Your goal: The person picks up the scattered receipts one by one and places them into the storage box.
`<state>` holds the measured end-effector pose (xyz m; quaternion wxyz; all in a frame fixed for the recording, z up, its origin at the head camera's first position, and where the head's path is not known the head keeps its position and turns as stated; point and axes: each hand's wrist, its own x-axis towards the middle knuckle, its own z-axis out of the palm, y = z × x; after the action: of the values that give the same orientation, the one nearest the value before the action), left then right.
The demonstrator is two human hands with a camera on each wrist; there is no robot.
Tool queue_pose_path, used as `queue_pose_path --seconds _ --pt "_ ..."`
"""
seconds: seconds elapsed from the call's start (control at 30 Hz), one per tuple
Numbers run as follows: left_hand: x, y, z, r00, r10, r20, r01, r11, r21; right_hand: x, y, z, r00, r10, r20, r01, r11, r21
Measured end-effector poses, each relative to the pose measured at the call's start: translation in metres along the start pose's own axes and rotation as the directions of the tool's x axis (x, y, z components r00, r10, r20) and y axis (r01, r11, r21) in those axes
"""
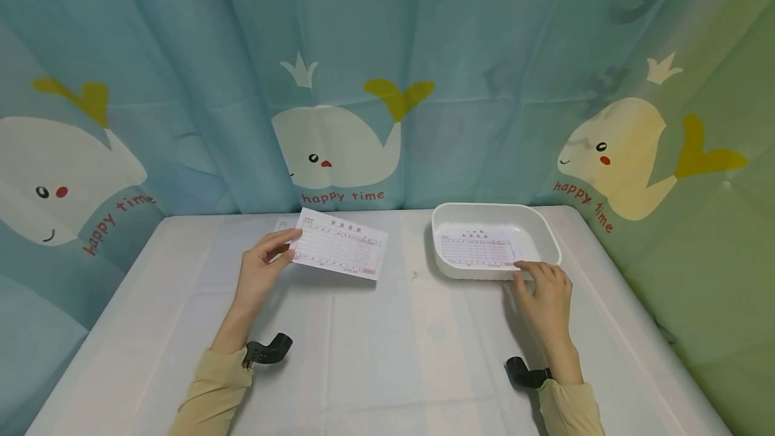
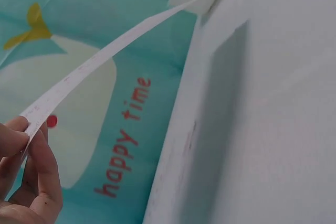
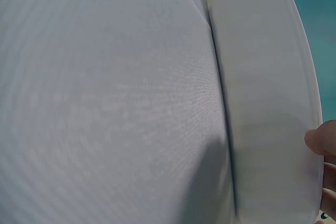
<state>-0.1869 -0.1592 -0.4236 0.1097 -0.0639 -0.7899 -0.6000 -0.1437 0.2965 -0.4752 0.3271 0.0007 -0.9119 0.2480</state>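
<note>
My left hand pinches a printed paper form by its left edge, between thumb and fingers. The form is lifted and tilted above the table, and the left wrist view shows it nearly edge-on and slightly bowed. Another printed form lies on the table behind it, mostly hidden. To the right stands a white plastic tray with printed paper lying inside. At the tray's front right my right hand grips the rim, its thumb against the outer wall and its fingers over the edge.
A white cloth covers the table. Blue curtain with whale prints hangs along the table's back edge, and green curtain hangs at the right. A black wrist camera sits on the left wrist, another black camera on the right.
</note>
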Motion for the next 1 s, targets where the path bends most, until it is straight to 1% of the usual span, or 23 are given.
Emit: queue_pose_path --seconds 0.27,0.37,0.57,0.73,1.0 --pt "0.007 0.009 0.022 0.999 -0.012 0.034 0.015 0.996 -0.082 -0.001 -0.001 0.001 1.000 0.002 0.002 -0.002 1.000 0.006" --pt "0.011 0.012 0.031 0.999 -0.009 0.048 0.013 0.995 -0.101 -0.001 0.000 0.001 1.000 0.003 0.000 -0.003 1.000 0.006" --pt "0.019 0.018 0.051 0.999 0.000 0.051 0.007 0.993 -0.121 0.000 0.000 0.000 1.000 -0.007 -0.009 0.007 1.000 0.002" --pt "0.025 0.024 0.071 0.998 0.022 0.058 -0.012 0.988 -0.155 0.000 0.000 0.000 1.000 -0.009 -0.011 0.009 1.000 0.001" --pt "0.035 0.035 0.110 0.996 0.054 0.076 -0.041 0.986 -0.161 0.000 0.000 -0.001 1.000 0.005 0.004 -0.005 1.000 -0.001"
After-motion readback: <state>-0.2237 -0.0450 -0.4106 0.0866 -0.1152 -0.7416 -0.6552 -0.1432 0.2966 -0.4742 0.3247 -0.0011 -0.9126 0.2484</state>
